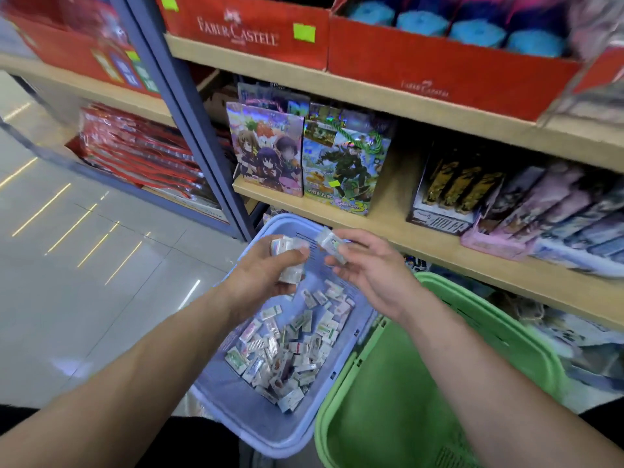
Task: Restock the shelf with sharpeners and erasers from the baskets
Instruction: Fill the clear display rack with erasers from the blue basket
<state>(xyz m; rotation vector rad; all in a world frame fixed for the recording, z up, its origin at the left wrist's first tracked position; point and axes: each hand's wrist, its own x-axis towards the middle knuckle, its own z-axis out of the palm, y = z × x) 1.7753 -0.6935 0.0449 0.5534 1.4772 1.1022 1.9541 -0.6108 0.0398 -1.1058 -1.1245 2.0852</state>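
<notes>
Just below Faber-Castell boxes [243, 28], left fingers [294, 257] grip erasers [286, 245], right fingers [349, 236] pinch one eraser [332, 246].

Stationery shop: stocked shelves [439, 244], red Faber-Castell display boxes [246, 32], price stickers [304, 32].

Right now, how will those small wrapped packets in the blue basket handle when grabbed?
Probably light: the left hand holds several at once. Likely slippery, since the packets look glossy-wrapped. Flat and blocky, so unlikely to roll.
</notes>
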